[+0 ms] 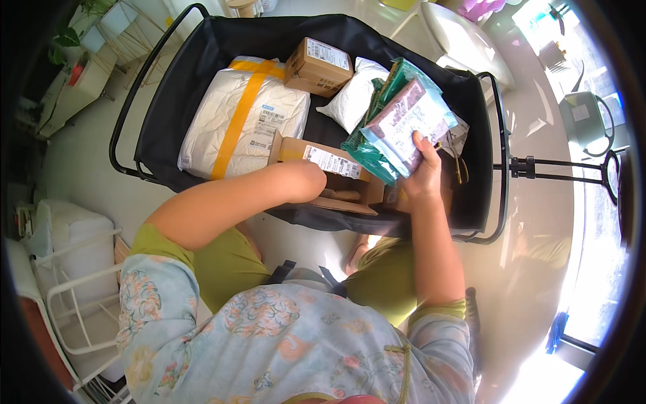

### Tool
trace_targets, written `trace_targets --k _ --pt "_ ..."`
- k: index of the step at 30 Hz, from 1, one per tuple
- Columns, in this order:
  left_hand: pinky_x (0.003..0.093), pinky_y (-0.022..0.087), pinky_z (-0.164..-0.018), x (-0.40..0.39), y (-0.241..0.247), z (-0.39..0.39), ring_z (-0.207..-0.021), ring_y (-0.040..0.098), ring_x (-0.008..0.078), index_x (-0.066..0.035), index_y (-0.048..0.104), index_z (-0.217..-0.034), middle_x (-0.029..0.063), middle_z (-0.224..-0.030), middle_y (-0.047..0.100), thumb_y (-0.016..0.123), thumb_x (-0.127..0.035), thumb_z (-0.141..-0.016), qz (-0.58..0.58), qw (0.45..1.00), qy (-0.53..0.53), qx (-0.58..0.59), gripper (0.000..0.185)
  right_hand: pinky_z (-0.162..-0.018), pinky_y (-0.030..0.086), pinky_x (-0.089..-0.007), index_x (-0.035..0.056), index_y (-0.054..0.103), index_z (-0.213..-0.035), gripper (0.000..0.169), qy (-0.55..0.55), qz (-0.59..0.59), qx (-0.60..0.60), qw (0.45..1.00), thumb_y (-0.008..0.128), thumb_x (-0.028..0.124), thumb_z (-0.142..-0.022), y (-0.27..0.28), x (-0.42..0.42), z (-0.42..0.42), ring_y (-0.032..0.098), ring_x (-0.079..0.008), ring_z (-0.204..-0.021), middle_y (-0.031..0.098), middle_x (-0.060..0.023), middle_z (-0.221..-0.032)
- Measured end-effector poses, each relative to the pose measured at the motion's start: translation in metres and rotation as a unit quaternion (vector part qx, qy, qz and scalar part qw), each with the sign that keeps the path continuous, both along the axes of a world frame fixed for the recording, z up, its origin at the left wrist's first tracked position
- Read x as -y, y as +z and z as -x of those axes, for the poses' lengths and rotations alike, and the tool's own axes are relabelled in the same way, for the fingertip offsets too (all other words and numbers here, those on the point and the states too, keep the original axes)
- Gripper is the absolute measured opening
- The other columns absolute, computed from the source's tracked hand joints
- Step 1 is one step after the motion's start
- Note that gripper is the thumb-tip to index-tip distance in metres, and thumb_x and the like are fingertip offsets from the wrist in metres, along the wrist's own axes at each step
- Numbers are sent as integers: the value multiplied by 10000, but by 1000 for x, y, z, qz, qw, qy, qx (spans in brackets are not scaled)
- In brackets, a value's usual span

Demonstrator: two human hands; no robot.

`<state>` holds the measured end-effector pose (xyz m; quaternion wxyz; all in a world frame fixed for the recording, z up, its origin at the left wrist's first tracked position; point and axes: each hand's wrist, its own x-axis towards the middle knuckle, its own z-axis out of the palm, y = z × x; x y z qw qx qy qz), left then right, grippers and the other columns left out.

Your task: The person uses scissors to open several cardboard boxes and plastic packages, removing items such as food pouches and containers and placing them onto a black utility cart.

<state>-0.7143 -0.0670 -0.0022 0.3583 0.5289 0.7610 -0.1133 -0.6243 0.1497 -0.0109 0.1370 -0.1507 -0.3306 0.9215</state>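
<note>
My right hand (pixel 425 174) grips flat plastic packages, its thumb on top of a clear packet with purplish-brown contents (pixel 404 118). A green plastic package (pixel 393 76) lies behind that packet. Over by the near side of the black fabric cart (pixel 242 30), my left hand (pixel 307 181) bends down into an open cardboard box (pixel 371 189). Its fingers are hidden, so I cannot see what they touch. A flap of this box bears a printed label (pixel 333 161). Inside, a brownish shape (pixel 342 195) is partly visible.
A large white parcel with yellow tape (pixel 247 116) fills the cart's left part. Beside it stand a closed cardboard box (pixel 318 68) and a white plastic mailer (pixel 353 98). The cart's handle (pixel 560 171) extends right. A white chair (pixel 464 40) stands behind, and a white metal frame (pixel 81 293) at left.
</note>
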Motion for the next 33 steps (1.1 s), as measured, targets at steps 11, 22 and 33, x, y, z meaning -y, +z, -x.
trace_targets --k 11,22,33 --pt "450 458 -944 -25 -55 -2 -1164 556 346 -130 504 -1335 138 -1285 571 415 -148 -938 138 990 15 -3 407 -975 464 -465 -14 481 -1256 561 37 38 -41 998 673 121 -746 4 14 -1 605 -320 -1063 614 -164 -1162" --pt "419 497 -863 -15 -69 3 -1038 621 336 -86 678 -1069 167 -1090 654 476 -129 -870 23 1000 -16 -3 286 -948 485 -436 2 492 -1253 492 16 28 -12 999 674 155 -822 -10 16 0 618 -288 -1037 620 -146 -1142" --pt "434 487 -886 11 -48 10 -1058 607 344 -53 651 -1024 182 -1117 639 535 -157 -863 -64 997 32 -30 225 -912 508 -405 -13 491 -1241 501 -42 19 17 999 689 142 -808 -5 3 -1 624 -270 -1005 619 -135 -1115"
